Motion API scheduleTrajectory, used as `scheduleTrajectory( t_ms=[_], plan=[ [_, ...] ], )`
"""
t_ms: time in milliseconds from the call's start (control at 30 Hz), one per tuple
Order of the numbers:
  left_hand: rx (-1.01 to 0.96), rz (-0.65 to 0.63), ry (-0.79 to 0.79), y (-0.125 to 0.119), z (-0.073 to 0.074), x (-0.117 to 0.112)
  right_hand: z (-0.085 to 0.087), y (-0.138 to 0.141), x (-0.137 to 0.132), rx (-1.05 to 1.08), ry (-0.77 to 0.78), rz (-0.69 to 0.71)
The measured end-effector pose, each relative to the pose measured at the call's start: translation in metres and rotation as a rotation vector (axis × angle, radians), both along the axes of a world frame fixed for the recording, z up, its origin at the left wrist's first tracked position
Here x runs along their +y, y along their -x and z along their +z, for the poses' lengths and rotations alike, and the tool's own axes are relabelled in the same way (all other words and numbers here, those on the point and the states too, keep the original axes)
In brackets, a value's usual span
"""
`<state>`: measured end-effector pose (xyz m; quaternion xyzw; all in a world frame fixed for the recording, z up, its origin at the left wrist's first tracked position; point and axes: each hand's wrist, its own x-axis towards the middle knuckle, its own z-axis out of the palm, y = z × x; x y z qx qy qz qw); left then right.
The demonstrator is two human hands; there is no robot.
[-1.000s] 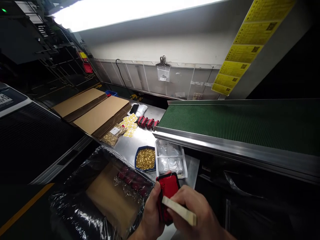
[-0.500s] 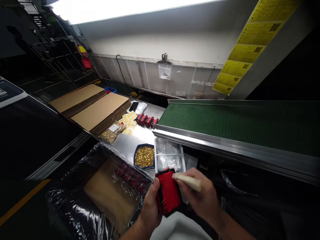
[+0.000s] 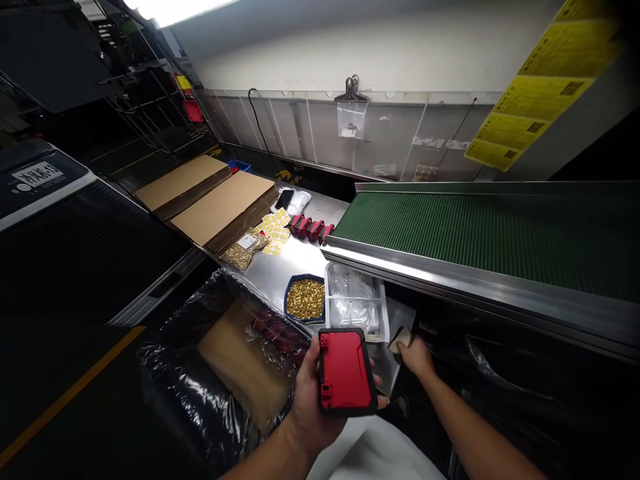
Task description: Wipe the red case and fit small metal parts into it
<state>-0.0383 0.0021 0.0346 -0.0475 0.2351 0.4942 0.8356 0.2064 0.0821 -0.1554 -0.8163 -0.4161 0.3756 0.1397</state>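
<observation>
From the head camera, the left hand (image 3: 311,408) holds a red case (image 3: 345,370) with a black rim, flat face up, low in the middle of the view. Its grip is clamped on the case: the thumb lies along the left edge and the fingers wrap under to the right edge. The case hangs in the air, just in front of the near edge of the metal surface (image 3: 273,272).

The right hand (image 3: 416,357) reaches forward to the right of the case. Its grip is closed on a pale stick (image 3: 400,340), which is just beside the near right corner of a clear plastic tray (image 3: 383,313).

To the left of that tray and touching it sits a blue tray (image 3: 289,303) filled with small gold parts. Farther back on the surface lie a bag of gold parts (image 3: 244,248), yellow stickers (image 3: 276,225) and a row of red parts (image 3: 311,228). Flat cardboard sheets (image 3: 220,203) lie to the left of these. A green conveyor belt (image 3: 475,230) runs off to the right. Below the surface on the left stands a box lined with black plastic film (image 3: 175,373).
</observation>
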Motion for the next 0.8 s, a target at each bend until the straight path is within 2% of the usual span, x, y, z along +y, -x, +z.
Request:
scheduleTrajectory(
  t_ms=[67, 167, 267, 333, 433, 500, 567, 633, 700, 800],
  plan=[
    [0.018, 0.008, 0.027, 0.003, 0.003, 0.0, -0.007, -0.003, 0.003, 0.021, 0.022, 0.003],
    [0.046, 0.021, 0.045, 0.005, 0.004, 0.0, -0.007, -0.003, 0.006, 0.084, 0.022, -0.007],
    [0.054, 0.025, 0.033, 0.006, 0.002, -0.002, 0.004, 0.0, 0.01, 0.154, -0.002, -0.035],
    [0.12, 0.019, -0.004, 0.009, -0.002, -0.003, 0.02, 0.005, 0.01, 0.217, -0.02, -0.049],
    [0.484, 0.011, -0.224, 0.016, -0.007, -0.003, 0.061, 0.02, 0.0, 0.366, -0.061, -0.02],
    [0.782, -0.003, -0.471, 0.022, -0.009, 0.0, 0.102, 0.035, -0.013, 0.518, -0.097, 0.07],
    [0.964, -0.023, -0.696, 0.025, -0.009, 0.005, 0.147, 0.051, -0.028, 0.723, -0.135, 0.224],
    [1.032, -0.015, -0.858, 0.025, -0.007, 0.013, 0.188, 0.065, -0.04, 0.976, -0.21, 0.405],
    [1.06, 0.013, -0.967, 0.023, -0.003, 0.02, 0.218, 0.074, -0.047, 1.059, -0.27, 0.479],
    [1.095, 0.045, -1.088, 0.02, 0.0, 0.026, 0.237, 0.078, -0.049, 1.066, -0.304, 0.45]
  ],
)
